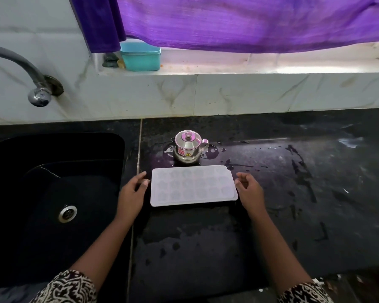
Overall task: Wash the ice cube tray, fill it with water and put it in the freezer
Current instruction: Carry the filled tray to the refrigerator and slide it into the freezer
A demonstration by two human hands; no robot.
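The ice cube tray (193, 185) lies flat on the black counter (293, 204), just right of the sink (113, 141) and close in front of a small steel pot (187, 145) that stands in a puddle. A cloudy lid covers the tray, and the cells show through it only as dim shapes, so I cannot tell if there is water inside.

I have the left hand (132, 191) at the left short end of the tray and the right hand (247, 189) at the right short end. Both hands are relaxed, with the fingers loosely curved, and neither holds anything. The left thumb is very near the tray edge, but I cannot tell if it touches. The right fingers are just beside the corner, with a small gap.

I think the hands are placed at the two ends so that the tray can be taken up level. If it is filled, any tilt would spill water under the lid. The counter is wet in many places, so the tray may slide when I close my fingers on it.
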